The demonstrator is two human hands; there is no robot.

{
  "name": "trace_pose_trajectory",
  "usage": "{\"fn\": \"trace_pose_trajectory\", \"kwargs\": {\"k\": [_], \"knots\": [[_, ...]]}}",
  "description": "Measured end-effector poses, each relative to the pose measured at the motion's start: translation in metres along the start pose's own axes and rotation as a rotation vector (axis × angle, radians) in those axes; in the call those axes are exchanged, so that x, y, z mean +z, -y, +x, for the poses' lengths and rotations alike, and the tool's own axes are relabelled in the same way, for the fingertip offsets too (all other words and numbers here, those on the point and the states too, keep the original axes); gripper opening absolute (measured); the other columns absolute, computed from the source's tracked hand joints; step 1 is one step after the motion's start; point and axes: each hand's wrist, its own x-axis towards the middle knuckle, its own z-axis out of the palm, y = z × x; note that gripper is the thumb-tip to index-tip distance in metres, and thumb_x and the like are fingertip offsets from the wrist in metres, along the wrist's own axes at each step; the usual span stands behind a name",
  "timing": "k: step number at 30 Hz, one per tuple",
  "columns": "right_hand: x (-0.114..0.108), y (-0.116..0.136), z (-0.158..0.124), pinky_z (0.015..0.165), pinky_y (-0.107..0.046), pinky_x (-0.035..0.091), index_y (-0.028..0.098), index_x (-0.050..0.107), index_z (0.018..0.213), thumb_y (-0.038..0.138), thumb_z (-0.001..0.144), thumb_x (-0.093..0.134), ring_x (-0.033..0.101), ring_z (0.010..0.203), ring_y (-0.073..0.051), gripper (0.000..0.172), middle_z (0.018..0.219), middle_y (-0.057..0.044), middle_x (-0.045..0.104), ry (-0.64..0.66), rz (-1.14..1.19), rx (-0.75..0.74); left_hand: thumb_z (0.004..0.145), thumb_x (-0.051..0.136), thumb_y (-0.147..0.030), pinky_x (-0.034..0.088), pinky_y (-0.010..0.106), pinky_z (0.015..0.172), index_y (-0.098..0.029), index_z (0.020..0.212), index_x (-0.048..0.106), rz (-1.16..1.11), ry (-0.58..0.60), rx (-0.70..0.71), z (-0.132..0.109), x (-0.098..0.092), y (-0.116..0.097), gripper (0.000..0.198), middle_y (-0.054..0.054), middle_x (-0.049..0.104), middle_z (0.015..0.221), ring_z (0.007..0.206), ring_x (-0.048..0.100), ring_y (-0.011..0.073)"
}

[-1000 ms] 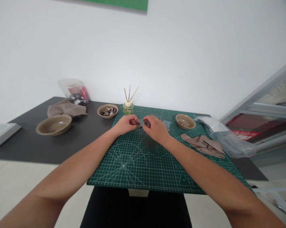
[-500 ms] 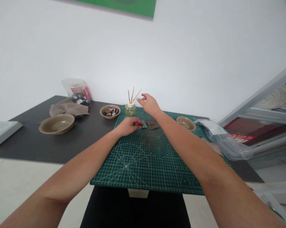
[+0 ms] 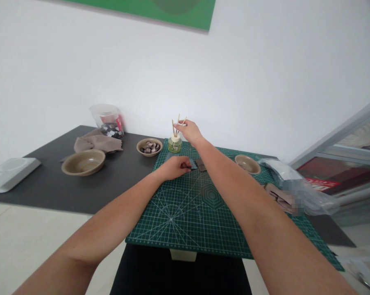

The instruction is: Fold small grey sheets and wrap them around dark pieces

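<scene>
At the back of the green cutting mat (image 3: 185,229) stands a small glass bottle (image 3: 175,146) holding greenish contents, with three thin wooden sticks (image 3: 173,127) standing up from its pale neck. My right hand (image 3: 190,131) is at these sticks, its thumb and fingertips pinched on one of them. Lower down, my left hand (image 3: 176,167) rests on the mat with fingers closed around something small and dark, mostly hidden. Beside its fingertips lie a grey-blue flat piece (image 3: 194,163) and a brown scrap of cloth (image 3: 200,165), partly covered by my right forearm.
A bowl (image 3: 147,154) of dark and pale discs stands left of the bottle. Further left are a larger bowl (image 3: 83,169), brown cloth (image 3: 97,142), a plastic jar (image 3: 106,112) and a white device (image 3: 14,174). To the right are a bowl (image 3: 248,165), folded cloth (image 3: 280,198) and a plastic bag (image 3: 314,198).
My right hand has moved from beside the sticks onto them and its fingers have closed. My left hand stays by the grey-blue piece. The view has shifted slightly.
</scene>
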Motion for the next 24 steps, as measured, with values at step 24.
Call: {"fn": "trace_pose_trajectory", "kwargs": {"k": [24], "knots": [[-0.002, -0.017, -0.011, 0.09, -0.037, 0.057, 0.018, 0.071, 0.097, 0.031, 0.096, 0.056, 0.072, 0.089, -0.022, 0.021, 0.095, -0.008, 0.076, 0.003, -0.051, -0.069, 0.074, 0.08, -0.016, 0.047, 0.027, 0.067, -0.018, 0.087, 0.066, 0.13, -0.049, 0.051, 0.001, -0.008, -0.009, 0.019, 0.0, 0.06, 0.087, 0.071, 0.058, 0.0146]]}}
